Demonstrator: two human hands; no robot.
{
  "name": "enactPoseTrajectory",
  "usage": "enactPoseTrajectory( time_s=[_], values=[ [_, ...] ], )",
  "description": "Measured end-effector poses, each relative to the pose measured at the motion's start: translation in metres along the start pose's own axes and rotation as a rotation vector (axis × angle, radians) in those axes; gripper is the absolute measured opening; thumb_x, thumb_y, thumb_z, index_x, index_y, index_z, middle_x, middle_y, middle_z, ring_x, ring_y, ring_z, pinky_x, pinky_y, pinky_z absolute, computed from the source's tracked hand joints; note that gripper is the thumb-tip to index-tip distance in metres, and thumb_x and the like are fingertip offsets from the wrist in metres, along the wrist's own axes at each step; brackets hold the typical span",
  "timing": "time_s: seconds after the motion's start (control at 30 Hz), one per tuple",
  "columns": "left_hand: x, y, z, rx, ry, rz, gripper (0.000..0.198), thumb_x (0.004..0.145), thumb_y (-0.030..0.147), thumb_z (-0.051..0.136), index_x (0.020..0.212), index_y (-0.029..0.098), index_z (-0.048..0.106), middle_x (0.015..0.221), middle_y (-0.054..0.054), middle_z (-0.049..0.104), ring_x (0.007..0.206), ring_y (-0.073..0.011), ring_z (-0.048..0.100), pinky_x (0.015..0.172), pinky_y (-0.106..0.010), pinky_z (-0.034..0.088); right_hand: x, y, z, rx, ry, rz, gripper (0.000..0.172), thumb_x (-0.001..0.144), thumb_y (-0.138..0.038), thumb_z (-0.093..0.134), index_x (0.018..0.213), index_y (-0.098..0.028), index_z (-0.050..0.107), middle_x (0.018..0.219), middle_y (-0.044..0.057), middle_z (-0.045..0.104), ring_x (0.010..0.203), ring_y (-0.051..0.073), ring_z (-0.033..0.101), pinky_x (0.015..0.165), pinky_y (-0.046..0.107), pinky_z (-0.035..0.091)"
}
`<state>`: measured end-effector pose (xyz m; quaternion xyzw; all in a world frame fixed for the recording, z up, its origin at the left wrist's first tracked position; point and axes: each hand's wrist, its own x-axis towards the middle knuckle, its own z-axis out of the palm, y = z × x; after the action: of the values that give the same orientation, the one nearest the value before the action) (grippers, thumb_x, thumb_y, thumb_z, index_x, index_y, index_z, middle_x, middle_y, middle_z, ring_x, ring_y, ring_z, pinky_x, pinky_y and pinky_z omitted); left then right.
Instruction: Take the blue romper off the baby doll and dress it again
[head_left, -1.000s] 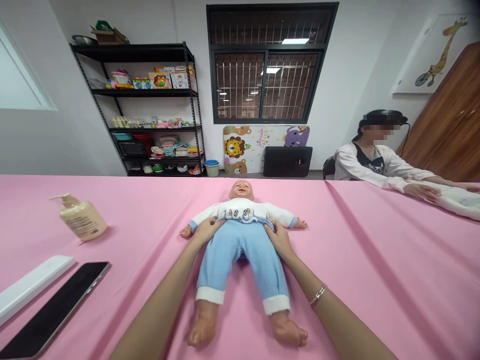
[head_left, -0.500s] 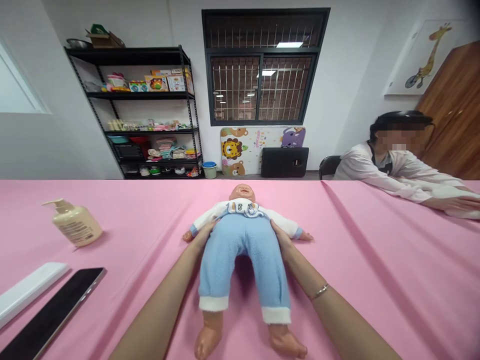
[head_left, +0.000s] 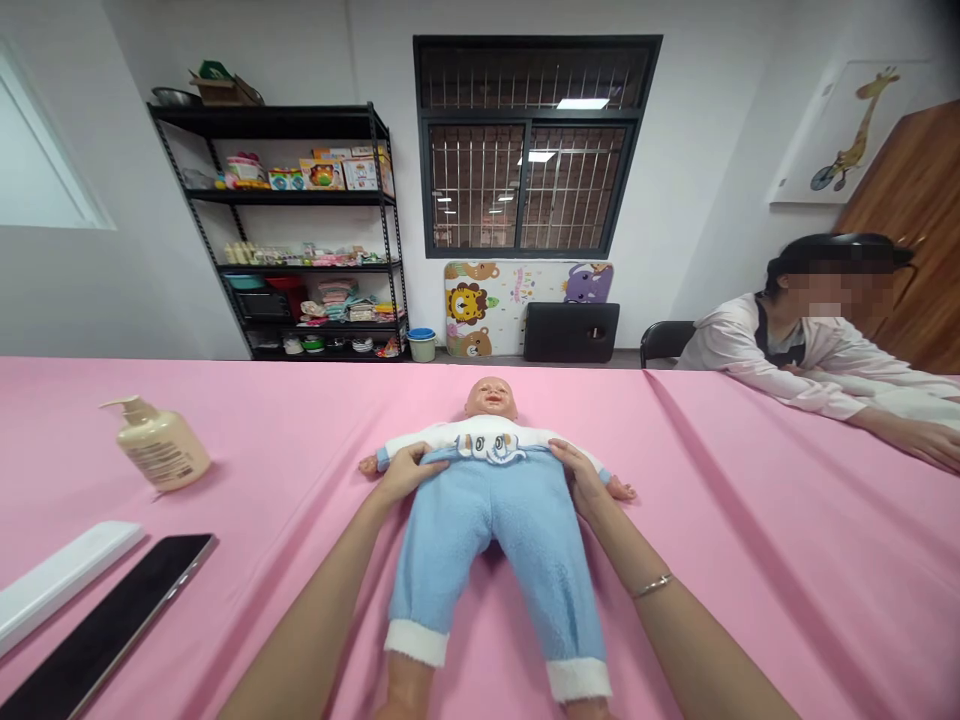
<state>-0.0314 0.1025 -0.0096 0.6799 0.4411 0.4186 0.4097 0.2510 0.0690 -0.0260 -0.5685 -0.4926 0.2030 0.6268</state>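
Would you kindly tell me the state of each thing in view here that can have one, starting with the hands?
left hand: gripping the waistband of the blue fleece trousers
right hand: gripping the other side of that waistband
baby doll: lying on its back on the pink sheet, dressed
phone: lying flat, screen dark
pump bottle: pump head fitted
window: shut, barred
co-worker: seated, arms resting on the pink sheet

This looks like a baby-care training room: a baby doll [head_left: 487,520] lies on a long pink-draped table [head_left: 750,560], a far-left metal shelf [head_left: 270,197] holds toys [head_left: 322,175] and folded baby clothes [head_left: 337,292], and a giraffe picture [head_left: 851,135] hangs far right.
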Motion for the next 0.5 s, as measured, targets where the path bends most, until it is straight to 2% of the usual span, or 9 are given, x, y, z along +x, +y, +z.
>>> enactPoseTrajectory(
  time_s=[0.07, 0.13, 0.2, 0.27, 0.37, 0.43, 0.5],
  values=[
    [0.001, 0.008, 0.006, -0.198, 0.045, -0.015, 0.03, 0.058, 0.035, 0.072, 0.07, 0.016, 0.053, 0.07, 0.002, 0.054, 0.066, -0.0131, 0.051, 0.063, -0.023, 0.038, 0.002, 0.002, 0.001, 0.007, -0.022, -0.003, 0.029, 0.088, -0.034, 0.048, 0.111, -0.017, 0.052, 0.11, 0.007, 0.054, 0.094, 0.017, 0.055, 0.08, 0.035, 0.049],
    [0.0, 0.017, 0.014, -0.382, 0.013, -0.02, 0.033, 0.056, 0.03, 0.073, 0.079, 0.016, 0.053, 0.078, 0.0, 0.058, 0.073, -0.0144, 0.054, 0.068, -0.024, 0.041, 0.004, 0.005, 0.002, 0.011, -0.035, -0.006, 0.029, 0.088, -0.034, 0.048, 0.11, -0.016, 0.052, 0.109, 0.007, 0.054, 0.093, 0.016, 0.055, 0.079, 0.035, 0.049],
    [-0.001, 0.025, 0.02, -0.485, -0.033, -0.018, 0.037, 0.057, 0.027, 0.071, 0.087, 0.017, 0.052, 0.086, -0.002, 0.059, 0.079, -0.0155, 0.055, 0.071, -0.024, 0.042, 0.006, 0.01, 0.003, 0.01, -0.035, -0.006, 0.029, 0.087, -0.034, 0.05, 0.107, -0.014, 0.053, 0.104, 0.006, 0.056, 0.088, 0.015, 0.056, 0.076, 0.034, 0.049],
    [-0.001, 0.028, 0.024, -0.53, -0.048, -0.043, 0.036, 0.06, 0.027, 0.067, 0.091, 0.018, 0.05, 0.081, 0.0, 0.058, 0.073, -0.0138, 0.055, 0.065, -0.022, 0.041, 0.007, 0.015, 0.003, 0.006, -0.023, 0.004, 0.023, 0.083, -0.031, 0.054, 0.096, -0.012, 0.056, 0.092, 0.005, 0.058, 0.079, 0.015, 0.056, 0.072, 0.032, 0.048],
    [0.002, 0.028, 0.022, -0.496, 0.046, -0.063, 0.028, 0.062, 0.025, 0.062, 0.085, 0.019, 0.048, 0.066, 0.005, 0.051, 0.057, -0.009, 0.048, 0.055, -0.019, 0.036, 0.006, 0.019, 0.002, -0.043, 0.047, -0.031, 0.014, 0.07, -0.02, 0.054, 0.082, -0.014, 0.056, 0.077, 0.003, 0.056, 0.07, 0.016, 0.052, 0.069, 0.031, 0.045],
    [0.006, 0.027, 0.017, -0.35, 0.168, -0.02, 0.022, 0.061, 0.025, 0.059, 0.078, 0.018, 0.047, 0.066, 0.004, 0.05, 0.056, -0.0092, 0.046, 0.055, -0.02, 0.036, 0.005, 0.017, 0.002, -0.08, 0.096, -0.085, 0.021, 0.063, -0.018, 0.05, 0.084, -0.015, 0.055, 0.074, 0.001, 0.053, 0.067, 0.015, 0.05, 0.066, 0.029, 0.042],
    [0.009, 0.026, 0.012, -0.181, 0.294, 0.04, 0.013, 0.061, 0.024, 0.054, 0.07, 0.018, 0.048, 0.069, 0.002, 0.052, 0.062, -0.0118, 0.049, 0.061, -0.023, 0.04, 0.004, 0.011, 0.002, -0.087, 0.123, -0.108, 0.028, 0.06, -0.021, 0.051, 0.088, -0.016, 0.052, 0.072, -0.001, 0.05, 0.063, 0.014, 0.048, 0.061, 0.027, 0.04]
  ],
)
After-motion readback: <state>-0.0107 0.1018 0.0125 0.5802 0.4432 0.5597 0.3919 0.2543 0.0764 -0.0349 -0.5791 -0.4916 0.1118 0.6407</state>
